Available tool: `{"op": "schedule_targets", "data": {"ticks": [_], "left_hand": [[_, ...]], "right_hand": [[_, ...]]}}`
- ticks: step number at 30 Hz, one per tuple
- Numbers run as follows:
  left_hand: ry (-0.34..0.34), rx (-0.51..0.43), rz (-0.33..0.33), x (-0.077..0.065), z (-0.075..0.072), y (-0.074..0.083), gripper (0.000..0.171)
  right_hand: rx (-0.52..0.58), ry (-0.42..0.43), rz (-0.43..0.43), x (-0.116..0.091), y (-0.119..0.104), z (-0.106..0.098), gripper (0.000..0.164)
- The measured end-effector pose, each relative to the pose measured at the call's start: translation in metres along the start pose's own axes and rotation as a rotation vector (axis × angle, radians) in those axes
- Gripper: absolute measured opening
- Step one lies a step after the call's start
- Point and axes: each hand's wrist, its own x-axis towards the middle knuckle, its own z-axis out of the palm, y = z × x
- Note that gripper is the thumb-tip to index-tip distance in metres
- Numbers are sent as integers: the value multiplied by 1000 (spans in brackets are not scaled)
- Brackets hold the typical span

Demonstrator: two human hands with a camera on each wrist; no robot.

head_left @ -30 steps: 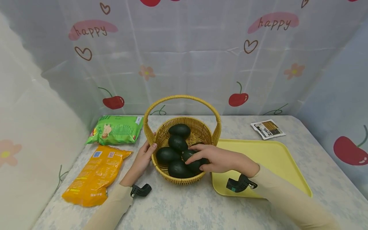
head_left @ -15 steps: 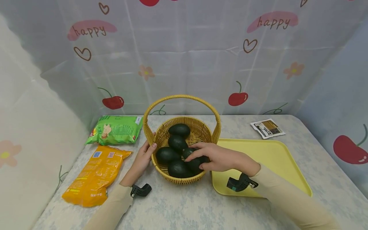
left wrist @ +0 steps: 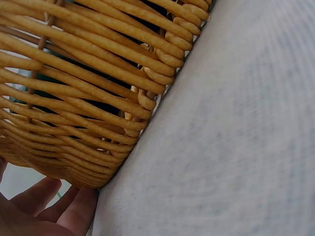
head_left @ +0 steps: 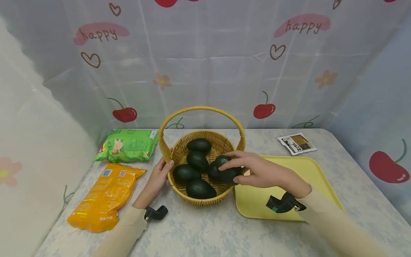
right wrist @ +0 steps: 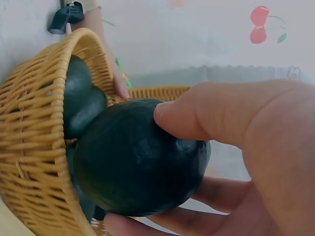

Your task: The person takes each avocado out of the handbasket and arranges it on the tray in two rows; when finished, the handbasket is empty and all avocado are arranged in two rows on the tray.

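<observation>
The counter (head_left: 205, 228) carries a woven basket (head_left: 179, 157) at its middle, handle arched over the top. Inside lie four dark avocados: one at twelve o'clock (head_left: 199, 145), one just below it (head_left: 198, 160), one at nine o'clock (head_left: 185, 173) and one at six o'clock (head_left: 200, 188). A yellow tray (head_left: 305, 171) touches the basket at its three o'clock side, and only the person's forearm lies over it. At nine o'clock from the basket sit an orange packet (head_left: 102, 194) and a green packet (head_left: 128, 145) beyond it; a small sachet (head_left: 297, 143) lies at two o'clock.

The right hand (head_left: 260, 171) grips a fifth avocado (head_left: 226, 171), thumb on top and fingers curled beneath, lifted over the basket's three o'clock rim. Its skin is very dark green, pebbled and dull. The left hand (head_left: 160, 175) rests against the basket's nine o'clock wall, thumb hooked on the rim.
</observation>
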Motion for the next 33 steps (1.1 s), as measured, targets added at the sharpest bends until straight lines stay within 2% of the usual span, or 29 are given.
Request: {"op": "schedule_targets", "data": {"ticks": [7, 14, 19, 24, 29, 33], "left_hand": [[4, 10, -17, 0, -1, 0, 58], [12, 18, -18, 1, -1, 0, 57], [5, 4, -10, 1, 1, 0, 57], [3, -14, -10, 0, 1, 2, 58], [3, -8, -10, 0, 1, 1, 57], [3, -10, -11, 0, 0, 0, 57]], "right_hand": [[1, 45, 20, -18, 2, -6, 43], [31, 55, 89, -37, 8, -9, 45], [76, 93, 132, -50, 19, -7, 42], [137, 166, 146, -60, 37, -6, 40], [153, 217, 167, -54, 60, -4, 40], [241, 189, 245, -39, 77, 1, 44]]}}
